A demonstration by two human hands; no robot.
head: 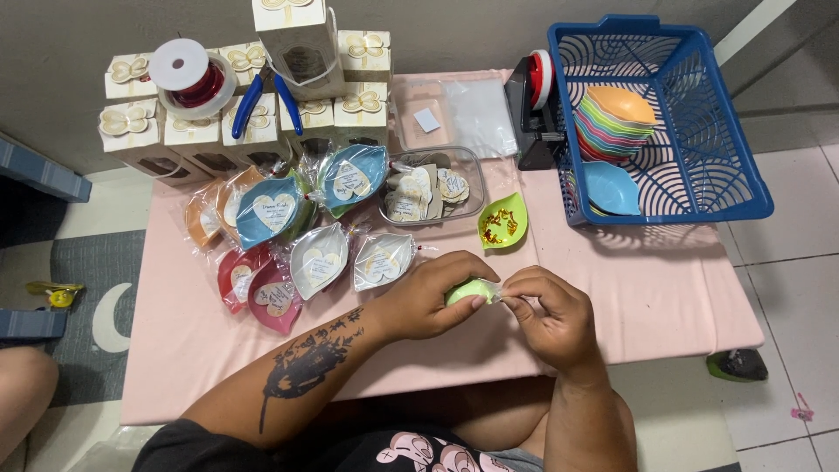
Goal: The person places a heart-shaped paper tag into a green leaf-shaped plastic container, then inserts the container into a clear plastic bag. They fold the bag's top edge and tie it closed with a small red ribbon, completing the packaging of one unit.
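Over the pink table (664, 288), my left hand (428, 297) cups a light green leaf-shaped dish wrapped in clear film (469, 291). My right hand (546, 310) pinches the film at the dish's right end. Both hands meet just in front of a lime green leaf dish (503, 221) that holds small gold and red bits. To the left lie several wrapped leaf dishes with heart labels (319, 259), in blue, silver, red and orange.
A blue plastic basket (699, 192) at the right holds a stack of coloured leaf dishes (612, 122) and a loose blue one. A clear tray of heart labels (428, 188), a tape dispenser (533, 96), cream gift boxes (210, 131), a ribbon spool (188, 79) and blue-handled pliers (262, 96) stand behind.
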